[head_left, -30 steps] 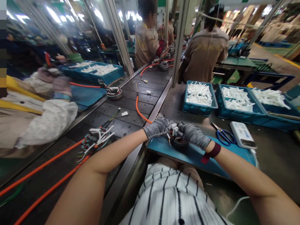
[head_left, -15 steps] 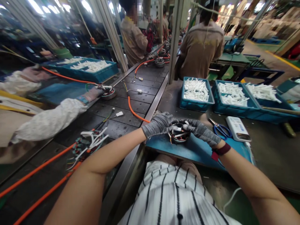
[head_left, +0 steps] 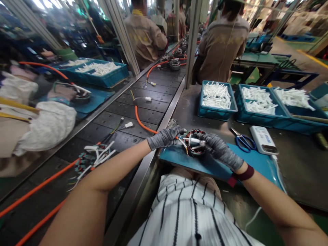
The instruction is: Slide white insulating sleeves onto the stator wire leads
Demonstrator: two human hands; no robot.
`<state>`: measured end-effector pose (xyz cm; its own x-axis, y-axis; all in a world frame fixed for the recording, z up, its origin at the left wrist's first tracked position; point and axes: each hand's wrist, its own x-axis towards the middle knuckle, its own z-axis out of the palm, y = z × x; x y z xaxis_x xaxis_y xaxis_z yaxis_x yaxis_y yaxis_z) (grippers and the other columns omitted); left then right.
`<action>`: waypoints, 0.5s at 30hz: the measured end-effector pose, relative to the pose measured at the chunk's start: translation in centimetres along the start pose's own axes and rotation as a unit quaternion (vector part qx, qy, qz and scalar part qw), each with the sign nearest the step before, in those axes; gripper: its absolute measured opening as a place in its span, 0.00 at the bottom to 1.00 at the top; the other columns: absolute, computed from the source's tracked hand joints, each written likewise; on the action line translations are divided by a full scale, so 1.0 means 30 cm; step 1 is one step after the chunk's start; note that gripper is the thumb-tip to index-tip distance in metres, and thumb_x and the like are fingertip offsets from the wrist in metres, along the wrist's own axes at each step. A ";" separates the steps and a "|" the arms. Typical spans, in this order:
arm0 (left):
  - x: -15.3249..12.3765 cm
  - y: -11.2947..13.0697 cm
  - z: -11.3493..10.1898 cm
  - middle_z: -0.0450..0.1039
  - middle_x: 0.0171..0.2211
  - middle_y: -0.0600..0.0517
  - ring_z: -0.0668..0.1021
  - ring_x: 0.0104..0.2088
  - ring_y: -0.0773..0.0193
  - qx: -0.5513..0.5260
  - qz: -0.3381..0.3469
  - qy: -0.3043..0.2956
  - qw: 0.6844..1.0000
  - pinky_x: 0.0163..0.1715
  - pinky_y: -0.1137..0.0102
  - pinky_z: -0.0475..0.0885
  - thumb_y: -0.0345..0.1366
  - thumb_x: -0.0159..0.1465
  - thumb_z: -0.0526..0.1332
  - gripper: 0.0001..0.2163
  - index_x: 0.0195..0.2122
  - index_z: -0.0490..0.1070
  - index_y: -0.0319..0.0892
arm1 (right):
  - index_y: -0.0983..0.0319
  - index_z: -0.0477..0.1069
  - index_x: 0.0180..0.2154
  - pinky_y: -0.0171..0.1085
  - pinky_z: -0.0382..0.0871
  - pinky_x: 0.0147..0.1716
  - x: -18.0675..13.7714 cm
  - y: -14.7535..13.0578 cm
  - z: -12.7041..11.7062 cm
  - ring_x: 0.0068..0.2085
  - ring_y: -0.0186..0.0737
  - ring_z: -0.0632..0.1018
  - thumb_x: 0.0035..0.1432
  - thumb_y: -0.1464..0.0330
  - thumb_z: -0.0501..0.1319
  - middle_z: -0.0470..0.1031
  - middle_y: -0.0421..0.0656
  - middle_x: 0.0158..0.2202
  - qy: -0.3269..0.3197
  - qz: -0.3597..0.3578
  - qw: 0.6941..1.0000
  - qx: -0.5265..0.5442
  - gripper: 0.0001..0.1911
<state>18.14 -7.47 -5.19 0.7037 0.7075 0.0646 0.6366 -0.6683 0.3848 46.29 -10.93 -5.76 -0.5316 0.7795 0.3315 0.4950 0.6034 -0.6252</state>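
Wound stator sits on the blue work mat, lower centre of my frame. My left hand and right hand, both in grey knit gloves, close on it from either side, fingers curled inward. I cannot tell whether they pinch the white plastic piece or only press beside it. The risk, as I judge it: a glove snagging the thin leads, or a slack hold letting the stator skid across the mat toward the blue-handled scissors.

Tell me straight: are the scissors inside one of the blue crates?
No, the blue-handled scissors lie outside the blue crates, next to a white box-like device.
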 end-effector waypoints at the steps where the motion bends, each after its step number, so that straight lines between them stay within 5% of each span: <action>1: -0.002 -0.002 0.004 0.71 0.56 0.41 0.74 0.57 0.55 -0.016 0.001 0.008 1.000 0.57 0.63 0.70 0.38 0.65 0.63 0.23 0.60 0.65 0.37 | 0.60 0.75 0.55 0.53 0.70 0.55 -0.031 -0.017 0.013 0.51 0.54 0.78 0.67 0.64 0.53 0.78 0.51 0.51 0.031 0.005 0.999 -0.032 0.20; 3: -0.012 -0.007 0.016 0.73 0.56 0.42 0.75 0.56 0.56 -0.050 -0.001 0.022 0.998 0.56 0.64 0.71 0.37 0.65 0.62 0.23 0.60 0.65 0.38 | 0.57 0.78 0.50 0.49 0.74 0.48 -0.093 -0.061 0.064 0.43 0.51 0.80 0.68 0.64 0.52 0.81 0.50 0.43 0.035 -0.012 0.996 -0.080 0.18; 5: -0.028 -0.011 0.029 0.74 0.55 0.43 0.77 0.54 0.58 -0.083 0.000 0.031 0.996 0.54 0.65 0.72 0.37 0.66 0.61 0.23 0.62 0.64 0.40 | 0.56 0.79 0.46 0.44 0.76 0.39 -0.137 -0.089 0.135 0.34 0.46 0.79 0.69 0.63 0.52 0.81 0.47 0.34 -0.086 -0.110 0.988 -0.070 0.17; 8: -0.062 -0.013 0.033 0.76 0.53 0.44 0.79 0.51 0.59 -0.096 0.002 0.036 0.995 0.53 0.67 0.74 0.37 0.67 0.60 0.22 0.62 0.65 0.41 | 0.58 0.78 0.48 0.43 0.76 0.40 -0.149 -0.061 0.221 0.38 0.45 0.80 0.69 0.65 0.50 0.82 0.48 0.40 -0.137 -0.166 0.975 -0.056 0.18; 11: -0.082 0.009 0.010 0.77 0.52 0.45 0.79 0.51 0.59 -0.083 -0.009 0.032 0.996 0.53 0.68 0.73 0.36 0.67 0.60 0.19 0.59 0.69 0.41 | 0.57 0.77 0.48 0.45 0.76 0.45 -0.109 0.014 0.231 0.44 0.46 0.80 0.68 0.64 0.52 0.81 0.48 0.45 -0.086 -0.123 0.989 -0.002 0.17; 15: -0.009 0.079 -0.023 0.77 0.52 0.48 0.79 0.50 0.61 -0.074 -0.042 0.034 0.996 0.53 0.68 0.73 0.36 0.68 0.59 0.17 0.57 0.70 0.42 | 0.56 0.77 0.47 0.46 0.75 0.48 -0.024 0.061 0.150 0.44 0.47 0.80 0.67 0.57 0.54 0.81 0.46 0.44 -0.011 0.032 0.988 0.148 0.17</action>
<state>19.22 -9.09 -3.67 0.6242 0.7764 0.0875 0.6349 -0.5693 0.5222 44.48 -11.14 -10.32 -0.5217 0.8088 0.2715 0.3070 0.4749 -0.8248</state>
